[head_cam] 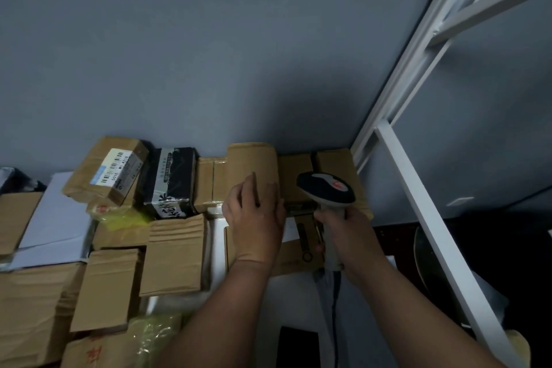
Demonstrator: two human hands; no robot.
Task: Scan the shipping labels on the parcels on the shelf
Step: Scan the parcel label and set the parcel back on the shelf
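Many brown cardboard parcels await scanning on the shelf, judging by the left hand resting open on one while the right hand grips the grey handheld scanner.

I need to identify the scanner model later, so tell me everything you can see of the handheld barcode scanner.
The barcode scanner is a pistol-shaped handheld unit. Its head is dark on top with a pale grey strip and a red mark, and looks like plastic. A light grey handle runs down from the head, and a dark cable hangs from the handle's base. The right hand grips the handle, holding the scanner above the brown cardboard parcels at the right end of the shelf, with the head towards the wall. Nothing but the hand visibly touches it.
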